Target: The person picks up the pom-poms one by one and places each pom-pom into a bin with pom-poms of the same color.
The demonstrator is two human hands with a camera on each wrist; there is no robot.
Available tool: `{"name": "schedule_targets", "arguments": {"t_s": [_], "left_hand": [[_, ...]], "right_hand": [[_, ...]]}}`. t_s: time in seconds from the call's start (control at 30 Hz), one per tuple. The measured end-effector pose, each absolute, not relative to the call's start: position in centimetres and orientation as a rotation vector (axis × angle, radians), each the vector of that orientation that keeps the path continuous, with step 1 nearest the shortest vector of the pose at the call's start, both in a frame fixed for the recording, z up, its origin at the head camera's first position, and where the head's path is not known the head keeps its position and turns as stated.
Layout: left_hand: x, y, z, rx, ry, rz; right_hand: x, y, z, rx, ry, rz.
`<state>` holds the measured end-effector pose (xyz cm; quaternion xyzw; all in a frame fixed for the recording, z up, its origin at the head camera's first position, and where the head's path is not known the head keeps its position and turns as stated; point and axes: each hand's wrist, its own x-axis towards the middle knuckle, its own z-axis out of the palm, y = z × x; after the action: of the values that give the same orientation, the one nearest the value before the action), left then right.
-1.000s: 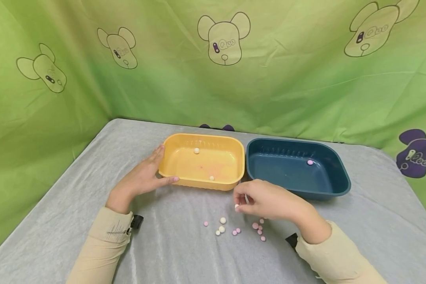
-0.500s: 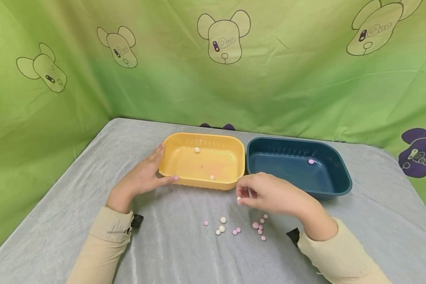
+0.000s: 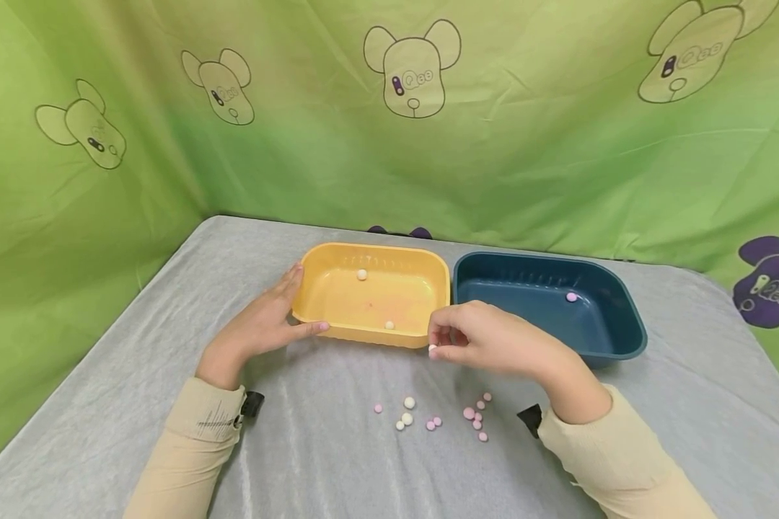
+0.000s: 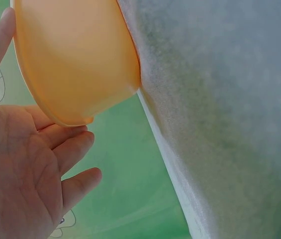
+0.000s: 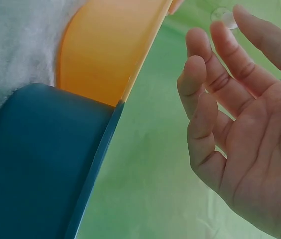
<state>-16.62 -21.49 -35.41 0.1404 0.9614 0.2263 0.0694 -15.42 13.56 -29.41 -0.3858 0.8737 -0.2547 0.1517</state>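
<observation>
A small white ball (image 3: pixel 432 349) is pinched between the thumb and index finger of my right hand (image 3: pixel 490 337), which hovers over the front right corner of the yellow basin (image 3: pixel 363 334). The same white ball (image 5: pixel 229 20) shows at the fingertips in the right wrist view. My left hand (image 3: pixel 262 317) rests against the basin's left end, thumb on the front rim and fingers along the side. In the left wrist view, fairly straight fingers (image 4: pixel 75 149) touch below its rim. Two white balls (image 3: pixel 361 274) lie inside the yellow basin.
A dark blue basin (image 3: pixel 613 324) stands close to the yellow one's right, with one pink ball (image 3: pixel 571 297) inside. On the grey cloth in front lie several white balls (image 3: pixel 407 418) and several pink balls (image 3: pixel 469 413). A green curtain (image 3: pixel 311 144) hangs behind the table.
My right hand has risen from the loose balls toward the yellow basin's front right corner, carrying the white ball. My left hand has stayed on the basin.
</observation>
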Motion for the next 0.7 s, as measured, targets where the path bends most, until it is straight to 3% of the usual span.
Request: {"name": "schedule_targets", "arguments": {"t_s": [0.7], "left_hand": [[-16.7, -21.5, -35.5, 0.427, 2.893, 0.692]], "right_hand": [[-18.6, 12.5, -28.7, -1.109, 2.532, -0.745]]}}
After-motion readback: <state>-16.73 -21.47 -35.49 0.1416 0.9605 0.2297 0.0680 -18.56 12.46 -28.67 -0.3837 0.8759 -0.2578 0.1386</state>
